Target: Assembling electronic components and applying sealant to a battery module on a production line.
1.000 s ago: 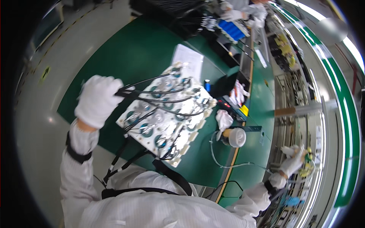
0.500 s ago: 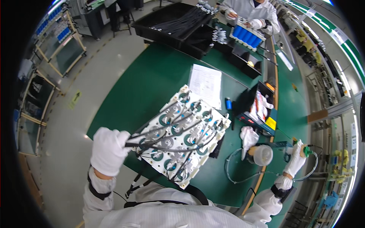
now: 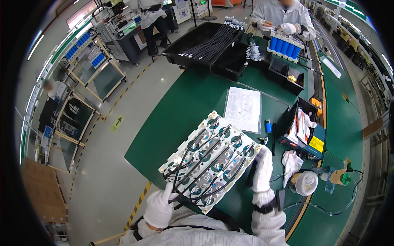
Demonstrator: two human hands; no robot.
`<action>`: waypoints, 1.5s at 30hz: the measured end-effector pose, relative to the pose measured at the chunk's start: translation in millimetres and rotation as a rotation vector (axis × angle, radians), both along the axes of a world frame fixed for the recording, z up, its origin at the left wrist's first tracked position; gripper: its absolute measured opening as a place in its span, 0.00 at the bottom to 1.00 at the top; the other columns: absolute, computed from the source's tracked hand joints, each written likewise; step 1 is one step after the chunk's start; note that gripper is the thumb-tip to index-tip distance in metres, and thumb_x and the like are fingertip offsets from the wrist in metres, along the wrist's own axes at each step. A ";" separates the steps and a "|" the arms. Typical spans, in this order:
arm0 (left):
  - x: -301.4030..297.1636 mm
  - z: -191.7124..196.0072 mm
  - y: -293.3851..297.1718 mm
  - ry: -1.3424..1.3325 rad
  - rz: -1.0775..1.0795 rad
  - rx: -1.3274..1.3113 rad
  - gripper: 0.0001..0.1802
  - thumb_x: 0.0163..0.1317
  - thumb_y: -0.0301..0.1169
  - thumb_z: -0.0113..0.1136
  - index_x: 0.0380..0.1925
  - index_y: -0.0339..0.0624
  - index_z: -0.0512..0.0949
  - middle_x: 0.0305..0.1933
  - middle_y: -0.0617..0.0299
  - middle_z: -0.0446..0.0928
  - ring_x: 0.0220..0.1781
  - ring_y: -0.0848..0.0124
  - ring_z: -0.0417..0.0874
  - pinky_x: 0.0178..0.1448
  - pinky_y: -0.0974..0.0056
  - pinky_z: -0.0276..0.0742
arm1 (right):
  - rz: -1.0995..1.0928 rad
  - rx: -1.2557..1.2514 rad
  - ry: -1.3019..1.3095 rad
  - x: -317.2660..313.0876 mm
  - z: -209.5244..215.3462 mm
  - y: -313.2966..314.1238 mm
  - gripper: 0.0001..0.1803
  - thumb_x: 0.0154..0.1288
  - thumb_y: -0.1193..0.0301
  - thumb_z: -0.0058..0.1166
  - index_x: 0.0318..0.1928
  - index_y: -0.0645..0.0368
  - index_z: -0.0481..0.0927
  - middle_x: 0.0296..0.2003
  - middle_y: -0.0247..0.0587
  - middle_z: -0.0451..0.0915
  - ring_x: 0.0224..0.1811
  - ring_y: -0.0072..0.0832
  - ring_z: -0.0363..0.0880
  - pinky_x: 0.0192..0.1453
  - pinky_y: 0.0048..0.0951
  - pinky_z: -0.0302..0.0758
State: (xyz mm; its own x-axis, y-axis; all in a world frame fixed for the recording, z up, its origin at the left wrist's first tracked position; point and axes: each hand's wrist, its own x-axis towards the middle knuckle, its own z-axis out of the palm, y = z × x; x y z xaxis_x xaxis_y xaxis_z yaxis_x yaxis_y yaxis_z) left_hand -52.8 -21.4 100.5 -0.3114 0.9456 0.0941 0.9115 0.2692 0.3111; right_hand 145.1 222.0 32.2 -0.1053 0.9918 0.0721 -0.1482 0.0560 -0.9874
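While the green bench (image 3: 160,135) spans the middle of the view, the co-worker (image 3: 287,18) stands at its far end, both hands at a pack (image 3: 284,48) of blue cells. Nearer, to the left of that pack, a black tray (image 3: 186,61) holds a spread of black cables with pale connectors.

The module (image 3: 211,162), a white frame with round openings and silver terminals, lies aslant on the near part of the bench, one corner toward the wearer's body. Right of it sits a box (image 3: 303,150) with a yellow label, white-and-red tubes standing in its open top. Beyond the module's far edge lies a printed sheet (image 3: 244,108).

Left hand (image 3: 159,209), white-gloved: at the module's near left edge, fingers closed together, clamped on gathered black leads (image 3: 180,199). These leads run lengthwise over the module to terminals near its far edge.

Right hand (image 3: 262,168), also gloved: just beside the module's right corner, fingers pointing away from the body. Cannot tell whether they touch the frame or pinch anything.

Between right hand and bench edge: a translucent tub (image 3: 306,183), and a crumpled white cloth (image 3: 292,162) next to it. Smallest items: a blue cell (image 3: 268,126) near the sheet's corner, a slim black pen-like stick (image 3: 274,137) close by.
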 end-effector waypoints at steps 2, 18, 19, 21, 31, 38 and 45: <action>18.8 -18.5 2.2 -0.373 0.250 -0.014 0.38 0.52 0.29 0.66 0.63 0.30 0.62 0.41 0.49 0.81 0.39 0.52 0.81 0.47 0.52 0.75 | 0.074 0.115 -0.137 -2.4 -17.5 19.6 0.23 0.77 0.58 0.37 0.52 0.66 0.73 0.45 0.40 0.78 0.48 0.26 0.75 0.57 0.28 0.70; 2.4 -56.6 -29.3 -1.228 0.164 0.196 0.53 0.53 0.30 0.70 0.69 0.35 0.43 0.61 0.48 0.71 0.58 0.61 0.77 0.61 0.57 0.74 | 0.456 0.016 -0.185 60.2 -6.8 -110.1 0.54 0.32 0.45 0.79 0.53 0.68 0.66 0.48 0.43 0.71 0.50 0.31 0.73 0.56 0.34 0.71; 9.8 -44.6 -21.1 -1.553 0.277 0.220 0.54 0.52 0.33 0.72 0.69 0.35 0.44 0.61 0.49 0.71 0.59 0.62 0.76 0.62 0.57 0.74 | 0.394 0.031 -0.228 65.4 -12.4 -119.9 0.55 0.32 0.43 0.78 0.53 0.68 0.66 0.48 0.43 0.70 0.50 0.31 0.73 0.56 0.35 0.71; 6.4 -29.1 -5.7 -1.876 0.387 0.237 0.55 0.51 0.36 0.73 0.69 0.35 0.45 0.62 0.50 0.70 0.60 0.63 0.75 0.62 0.57 0.74 | 0.313 -0.059 -0.125 63.9 -20.4 -136.5 0.58 0.31 0.40 0.76 0.54 0.68 0.65 0.47 0.44 0.70 0.51 0.33 0.73 0.54 0.37 0.72; -66.8 -19.6 36.2 -1.044 -0.027 0.338 0.58 0.47 0.57 0.72 0.68 0.36 0.53 0.61 0.51 0.70 0.63 0.65 0.72 0.66 0.61 0.68 | 0.148 0.086 -0.467 -20.3 66.8 -53.6 0.21 0.62 0.60 0.61 0.45 0.62 0.72 0.35 0.46 0.78 0.37 0.41 0.79 0.43 0.39 0.76; -118.8 -33.5 80.6 -0.451 0.176 0.169 0.40 0.69 0.63 0.35 0.55 0.33 0.68 0.38 0.37 0.78 0.44 0.43 0.80 0.48 0.51 0.75 | 0.055 0.311 -1.126 -53.0 77.4 -34.3 0.34 0.71 0.44 0.37 0.61 0.61 0.66 0.32 0.49 0.79 0.31 0.45 0.82 0.33 0.46 0.78; -146.2 -61.5 108.6 -0.468 0.230 0.047 0.41 0.68 0.64 0.31 0.50 0.33 0.72 0.42 0.36 0.78 0.48 0.41 0.78 0.53 0.50 0.73 | 0.147 0.224 -1.176 -85.0 76.7 14.6 0.31 0.71 0.43 0.35 0.42 0.61 0.74 0.28 0.51 0.82 0.33 0.47 0.84 0.37 0.46 0.79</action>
